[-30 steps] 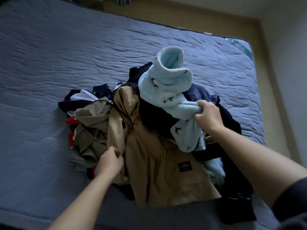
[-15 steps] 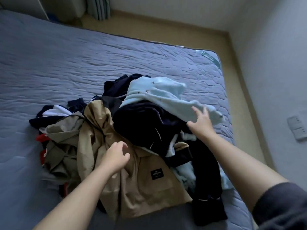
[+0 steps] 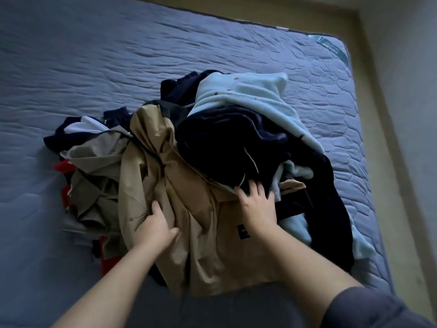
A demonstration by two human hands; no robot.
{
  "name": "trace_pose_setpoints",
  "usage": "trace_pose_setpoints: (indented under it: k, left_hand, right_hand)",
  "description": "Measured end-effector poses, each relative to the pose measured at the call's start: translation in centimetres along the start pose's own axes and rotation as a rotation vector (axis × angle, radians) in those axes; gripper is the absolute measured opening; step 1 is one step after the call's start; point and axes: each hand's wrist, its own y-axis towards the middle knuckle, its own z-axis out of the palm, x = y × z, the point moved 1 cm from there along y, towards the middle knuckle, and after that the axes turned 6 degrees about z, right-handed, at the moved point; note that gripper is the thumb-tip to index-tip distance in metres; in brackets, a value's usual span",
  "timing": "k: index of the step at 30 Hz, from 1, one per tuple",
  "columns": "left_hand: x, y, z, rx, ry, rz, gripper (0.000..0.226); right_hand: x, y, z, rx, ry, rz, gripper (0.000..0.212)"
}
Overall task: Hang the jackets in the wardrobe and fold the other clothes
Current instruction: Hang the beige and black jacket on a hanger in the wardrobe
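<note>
Tan jacket [image 3: 201,245] lies crumpled at the front of the clothes pile on the bed [image 3: 94,67], with a navy garment [image 3: 212,147] heaped at its 1 o'clock. The left grip [image 3: 158,227] rests open on the jacket's folds; the right grip [image 3: 256,205], fingers spread, touches the navy edge.

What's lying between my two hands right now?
Only the tan jacket fills that stretch, as the head view shows; the left hand and right hand both rest on it, apart from each other.
</note>
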Motion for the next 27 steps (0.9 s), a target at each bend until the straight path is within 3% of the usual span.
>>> trace_pose_setpoints:
  k: [2,3,6,8,11,13,15,17,20,24,27]
  left_hand:
    - [0.4,0.5,0.7,-0.129,-0.092,0.004,0.037]
    - [0.5,0.6,0.8,-0.183,-0.162,0.015,0.027]
    - [0.5,0.4,-0.1,-0.221,-0.315,0.050,0.042]
    - [-0.1,-0.2,-1.7,-0.218,-0.412,0.064,0.043]
    - [-1.7,-2.3,-5.3,-0.222,-0.529,0.198,0.025]
    - [-2.5,-4.1,-8.1,-0.199,-0.599,0.305,0.024]
    - [-3.0,-5.9,-11.1,-0.187,-0.608,0.420,0.036]
    - [-3.3,-7.8,-14.0,-0.213,-0.595,0.509,0.039]
    - [-3.9,-10.9,-18.6,-0.273,-0.630,0.630,0.040]
    - [-3.2,-13.7,-25.2,-0.455,-0.660,0.656,0.049]
    - [-2.4,-15.5,-28.6,-0.554,-0.444,0.732,0.051]
  right_hand:
    - [0.0,0.1,1.5,0.043,-0.076,0.003,0.085]
    - [-0.3,0.2,2.1,0.076,-0.107,0.006,0.081]
    - [-0.8,-0.7,2.7,0.138,-0.073,-0.011,0.063]
    - [0.1,-2.1,2.5,0.182,0.024,-0.089,0.063]
    - [3.0,-4.4,0.6,0.360,0.550,-0.125,0.073]
    - [4.8,-5.0,-2.1,0.438,1.087,0.036,0.067]
    - [5.6,-4.7,-5.3,0.481,1.464,0.203,0.063]
    - [6.0,-4.4,-8.2,0.503,1.455,0.222,0.058]
    - [6.8,-5.3,-13.0,0.382,1.173,0.123,0.012]
    - [7.7,-6.4,-19.5,0.183,1.402,0.143,0.020]
    - [6.4,-7.4,-22.6,0.089,1.370,0.162,0.030]
